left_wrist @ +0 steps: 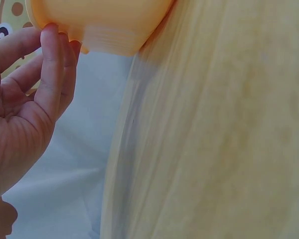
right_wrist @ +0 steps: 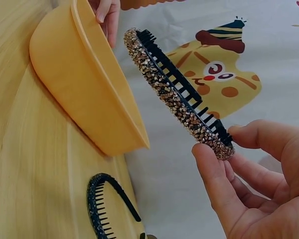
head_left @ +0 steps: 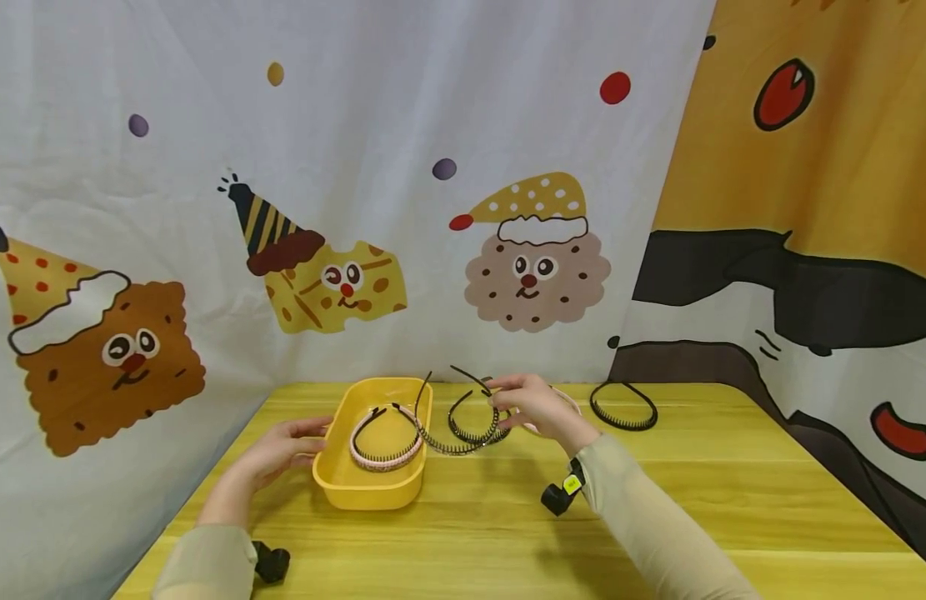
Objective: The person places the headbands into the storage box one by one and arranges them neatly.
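My right hand pinches a headband between thumb and fingers. The headband is crusted with coppery glitter and has black comb teeth inside. It hangs raised beside the right rim of a yellow plastic tray. At the tray's left side, the fingertips of my left hand touch just under the rim, the fingers fairly straight in the left wrist view. Within the tray lies a pink headband with black teeth. A dark toothed headband rests on the table below my right hand.
Another black toothed headband lies toward the back right of the wood-grain table. Partly behind my right hand is a pale pink headband. A white curtain with cartoon prints hangs right behind the table.
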Available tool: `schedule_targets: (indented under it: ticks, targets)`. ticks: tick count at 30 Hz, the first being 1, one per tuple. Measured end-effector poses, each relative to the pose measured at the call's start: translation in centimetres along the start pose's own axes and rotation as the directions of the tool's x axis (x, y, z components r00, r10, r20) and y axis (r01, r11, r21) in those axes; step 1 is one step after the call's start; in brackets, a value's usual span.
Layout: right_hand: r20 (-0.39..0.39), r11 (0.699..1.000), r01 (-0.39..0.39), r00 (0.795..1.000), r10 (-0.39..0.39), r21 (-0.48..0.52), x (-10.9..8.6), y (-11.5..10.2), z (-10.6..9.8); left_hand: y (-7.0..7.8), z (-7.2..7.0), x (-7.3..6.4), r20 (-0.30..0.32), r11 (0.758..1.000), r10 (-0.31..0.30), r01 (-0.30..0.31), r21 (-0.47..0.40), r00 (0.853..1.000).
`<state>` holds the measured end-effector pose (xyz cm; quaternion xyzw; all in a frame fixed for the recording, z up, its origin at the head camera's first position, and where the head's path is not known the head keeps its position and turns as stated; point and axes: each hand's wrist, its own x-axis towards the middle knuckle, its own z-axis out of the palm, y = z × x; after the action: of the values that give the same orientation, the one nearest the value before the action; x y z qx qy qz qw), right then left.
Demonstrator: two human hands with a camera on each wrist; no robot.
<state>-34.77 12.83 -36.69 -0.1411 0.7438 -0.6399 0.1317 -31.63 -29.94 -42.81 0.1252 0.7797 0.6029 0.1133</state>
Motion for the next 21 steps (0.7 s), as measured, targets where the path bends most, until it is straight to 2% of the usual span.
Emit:
schedule_targets:
  ticks: [8,21]
  targets:
    - [-0.05,1.0,-0.004,0.999,0.004,0.001,0.6,-0.8,1.2,0.1,0.1,0.0,-0.007,1.0,0.005,-0.005,0.013,1.0]
    - [-0.018,1.0,-0.015,1.0,0.015,0.006,2.5,-1.5,2.8,-0.2,0.0,-0.1,-0.002,1.0,0.006,-0.006,0.009,1.0]
